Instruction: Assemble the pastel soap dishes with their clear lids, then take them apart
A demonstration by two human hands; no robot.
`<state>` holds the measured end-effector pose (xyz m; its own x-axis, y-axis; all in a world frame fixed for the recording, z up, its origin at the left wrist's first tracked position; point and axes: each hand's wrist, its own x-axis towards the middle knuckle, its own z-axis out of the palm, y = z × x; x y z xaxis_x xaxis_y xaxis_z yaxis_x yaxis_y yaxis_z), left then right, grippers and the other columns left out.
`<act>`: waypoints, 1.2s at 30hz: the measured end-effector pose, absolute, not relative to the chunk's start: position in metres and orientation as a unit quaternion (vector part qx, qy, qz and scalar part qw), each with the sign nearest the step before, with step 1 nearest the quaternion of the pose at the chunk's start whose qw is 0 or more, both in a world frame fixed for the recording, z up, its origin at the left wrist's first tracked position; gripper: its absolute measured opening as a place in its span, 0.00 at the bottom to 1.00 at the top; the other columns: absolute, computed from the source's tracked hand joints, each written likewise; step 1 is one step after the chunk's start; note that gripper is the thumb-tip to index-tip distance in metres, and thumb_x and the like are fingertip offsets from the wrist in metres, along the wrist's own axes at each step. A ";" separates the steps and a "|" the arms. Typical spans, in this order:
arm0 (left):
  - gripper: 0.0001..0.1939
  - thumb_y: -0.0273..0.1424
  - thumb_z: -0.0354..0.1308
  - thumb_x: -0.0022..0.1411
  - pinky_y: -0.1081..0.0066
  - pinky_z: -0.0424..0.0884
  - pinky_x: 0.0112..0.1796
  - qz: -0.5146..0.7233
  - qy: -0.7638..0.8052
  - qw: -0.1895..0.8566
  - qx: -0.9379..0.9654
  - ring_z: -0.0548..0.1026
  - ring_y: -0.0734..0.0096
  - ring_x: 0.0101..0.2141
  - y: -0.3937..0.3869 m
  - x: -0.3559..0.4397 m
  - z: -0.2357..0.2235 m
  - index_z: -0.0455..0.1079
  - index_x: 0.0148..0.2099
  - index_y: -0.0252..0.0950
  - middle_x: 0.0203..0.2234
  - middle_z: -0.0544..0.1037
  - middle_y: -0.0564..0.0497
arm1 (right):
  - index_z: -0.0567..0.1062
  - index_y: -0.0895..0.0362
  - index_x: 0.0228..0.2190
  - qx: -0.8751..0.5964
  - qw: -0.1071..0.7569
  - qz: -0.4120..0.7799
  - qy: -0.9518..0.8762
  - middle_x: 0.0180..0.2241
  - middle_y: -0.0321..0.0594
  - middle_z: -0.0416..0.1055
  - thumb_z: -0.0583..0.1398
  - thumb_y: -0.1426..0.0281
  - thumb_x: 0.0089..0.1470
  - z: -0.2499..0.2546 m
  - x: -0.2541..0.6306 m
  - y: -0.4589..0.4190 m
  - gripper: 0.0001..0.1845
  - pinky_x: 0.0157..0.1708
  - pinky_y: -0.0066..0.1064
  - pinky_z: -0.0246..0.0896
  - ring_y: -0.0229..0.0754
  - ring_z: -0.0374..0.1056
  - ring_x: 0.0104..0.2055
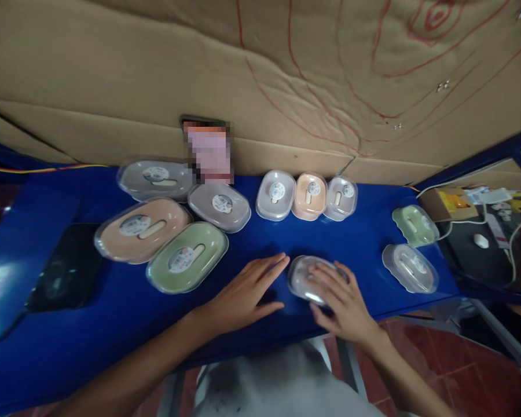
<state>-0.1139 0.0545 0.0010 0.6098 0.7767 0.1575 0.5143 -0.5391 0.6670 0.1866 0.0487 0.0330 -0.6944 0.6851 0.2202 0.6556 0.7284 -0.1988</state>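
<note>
My right hand (pixel 342 301) lies over a clear-lidded grey soap box (pixel 303 275) near the front of the blue table (pixel 113 330), fingers curled on its lid. My left hand (pixel 247 292) rests flat on the table just left of that box, fingers stretched toward it, holding nothing. Three small boxes stand in a row behind: white (pixel 275 194), peach (pixel 309 196) and clear grey (pixel 340 198). To the left lie larger boxes: grey (pixel 155 178), grey (pixel 219 206), peach (pixel 142 229) and green (pixel 187 256).
A green box (pixel 415 225) and a clear white box (pixel 410 267) sit at the table's right end. A dark tray (pixel 65 267) lies at the left. Cardboard sheets (pixel 286 75) form the back wall. A blurred phone (pixel 208 150) leans against it. Clutter and cables fill the right side.
</note>
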 end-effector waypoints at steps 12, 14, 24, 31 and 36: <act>0.41 0.37 0.67 0.68 0.32 0.59 0.65 0.178 0.623 0.048 0.761 0.52 0.22 0.73 0.169 -0.054 0.040 0.56 0.75 0.31 0.74 0.51 0.24 | 0.76 0.53 0.57 -0.529 0.307 -0.063 -0.788 0.56 0.52 0.74 0.56 0.61 0.72 0.045 0.212 0.144 0.18 0.62 0.54 0.62 0.57 0.69 0.61; 0.39 0.34 0.66 0.68 0.34 0.64 0.62 0.164 0.648 0.053 0.742 0.55 0.22 0.71 0.184 -0.051 0.040 0.56 0.74 0.30 0.73 0.53 0.23 | 0.77 0.52 0.56 -0.442 0.289 -0.012 -0.849 0.56 0.49 0.76 0.57 0.64 0.72 0.047 0.188 0.153 0.16 0.61 0.50 0.64 0.54 0.71 0.60; 0.36 0.28 0.66 0.65 0.40 0.66 0.65 0.165 0.541 0.123 0.816 0.59 0.36 0.71 0.074 -0.081 0.029 0.60 0.72 0.44 0.73 0.56 0.37 | 0.57 0.51 0.73 -0.300 0.213 0.176 -0.913 0.72 0.54 0.59 0.64 0.55 0.67 0.016 0.167 0.152 0.41 0.68 0.56 0.60 0.58 0.56 0.74; 0.34 0.37 0.67 0.68 0.43 0.67 0.67 0.245 0.508 0.170 0.808 0.62 0.43 0.70 0.071 -0.103 0.023 0.58 0.71 0.46 0.71 0.57 0.39 | 0.39 0.49 0.77 -0.305 0.203 0.256 -0.894 0.74 0.54 0.56 0.68 0.61 0.64 0.007 0.166 0.156 0.57 0.71 0.53 0.57 0.54 0.55 0.75; 0.28 0.36 0.63 0.71 0.44 0.66 0.67 0.239 0.471 0.140 0.837 0.63 0.43 0.70 0.081 -0.104 0.020 0.62 0.69 0.46 0.70 0.59 0.40 | 0.48 0.49 0.76 -0.320 0.207 0.229 -0.896 0.77 0.53 0.45 0.63 0.62 0.69 0.008 0.161 0.148 0.44 0.71 0.49 0.60 0.56 0.55 0.75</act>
<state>-0.1042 0.0809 0.0203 0.4419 0.8559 0.2687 0.7220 -0.5171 0.4598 0.1614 0.1481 0.0078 -0.7101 0.6677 0.2236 0.4787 0.6906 -0.5421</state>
